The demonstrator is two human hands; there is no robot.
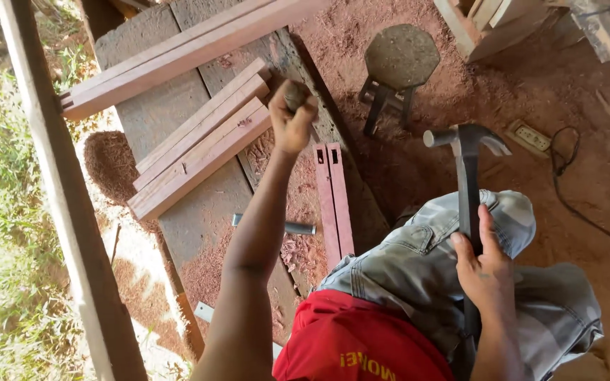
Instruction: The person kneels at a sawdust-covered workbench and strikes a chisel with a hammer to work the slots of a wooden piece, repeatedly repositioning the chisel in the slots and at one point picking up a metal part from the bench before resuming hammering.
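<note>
Chiselling step, by my read: my left hand (pixel 292 120) fists around a chisel handle (pixel 295 92) set on the plank (pixel 199 152), just left of the stool (pixel 398 67). Right hand (pixel 485 264) wraps the raised claw hammer (pixel 469 166); next calls for a square blow

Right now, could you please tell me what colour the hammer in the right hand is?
The hammer is dark grey metal, head and shaft alike, seen in the head view.
</note>
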